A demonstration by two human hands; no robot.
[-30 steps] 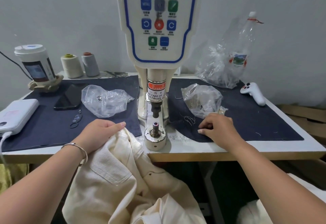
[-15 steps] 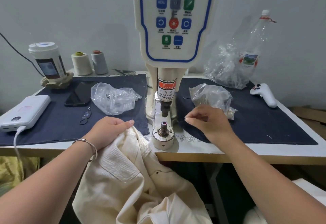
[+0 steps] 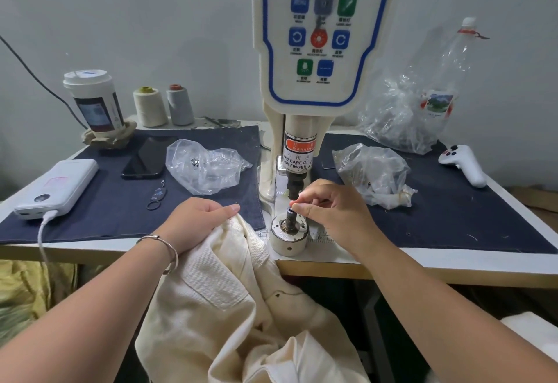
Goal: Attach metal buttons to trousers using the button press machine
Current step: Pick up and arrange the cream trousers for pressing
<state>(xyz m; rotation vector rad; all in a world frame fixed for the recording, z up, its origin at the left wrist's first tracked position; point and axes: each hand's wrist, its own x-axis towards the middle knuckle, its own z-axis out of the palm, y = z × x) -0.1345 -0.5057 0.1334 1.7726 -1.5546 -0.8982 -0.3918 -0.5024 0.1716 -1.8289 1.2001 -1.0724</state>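
At the far left a power bank point(image 3: 57, 188) lies on the dark cloth point(image 3: 120, 216) with a cable plugged in, then a phone point(image 3: 145, 158) and, behind them, a lidded cup point(image 3: 92, 100) and two thread cones point(image 3: 163, 106). A clear bag point(image 3: 205, 165) with a few metal pieces sits left of the press point(image 3: 302, 96). The left hand point(image 3: 196, 222) rests on the cream trousers point(image 3: 235, 298), fingers loosely curled over the bunched edge at the table's lip point(image 3: 422, 265); whether it truly grips the cloth I cannot tell. Most of the trousers hang off the table toward the lap. They look like heavy twill: soft, floppy and bulky, so the hanging weight will likely drag the cloth off the die unless it is held close to the button spot, best pinched flat on the waistband beside the mark. At centre the lower die point(image 3: 291, 221) stands on its round base, directly under the punch. The right hand point(image 3: 329, 210) has thumb and forefinger pinched at the die's tip, apparently seating a small button part, though the part itself is too small to make out. Such a piece would be light, hard and slippery, best held by its rim with fingertips. Further right lie a second bag point(image 3: 374, 171), a larger bag with a bottle point(image 3: 447, 81), and a white controller point(image 3: 465, 164).
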